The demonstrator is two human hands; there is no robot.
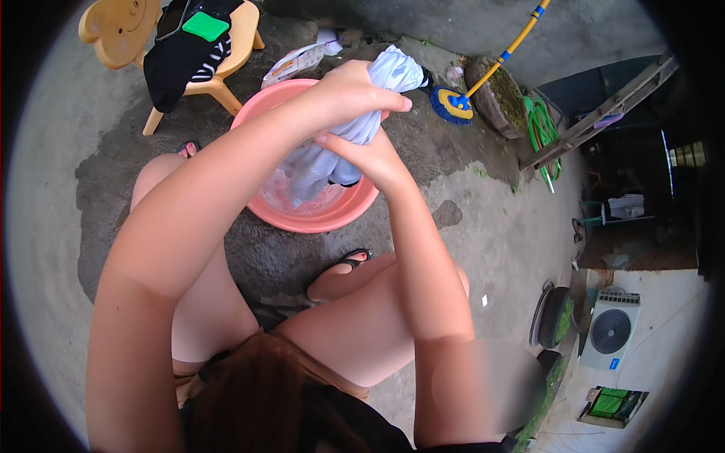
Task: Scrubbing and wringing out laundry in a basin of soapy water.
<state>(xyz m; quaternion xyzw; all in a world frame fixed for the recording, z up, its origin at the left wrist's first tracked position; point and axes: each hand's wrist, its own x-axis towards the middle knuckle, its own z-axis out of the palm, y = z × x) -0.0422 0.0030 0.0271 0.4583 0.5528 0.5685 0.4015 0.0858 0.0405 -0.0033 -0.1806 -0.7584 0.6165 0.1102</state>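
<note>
A wet white garment [311, 171] with a few dark parts is bunched up between my hands over a pink plastic basin [302, 225]. My left hand [353, 92] is wrapped round its upper, twisted part, and a bundled end sticks out beyond the fingers. Lower down, my right hand [364, 155] is closed round the same cloth with the thumb lying along it. The loose lower folds hang into the basin, where soapy water [272, 198] shows beside them. Some fingers of both hands are hidden behind the cloth.
Beyond the basin lies a printed plastic packet [296, 63]. A yellow chair [243, 38] at the far left bears dark clothes [172, 75] and a green object [205, 26]. A blue-and-yellow brush mop [451, 104], a mossy block [495, 94] and a green hose [540, 140] are at the far right.
</note>
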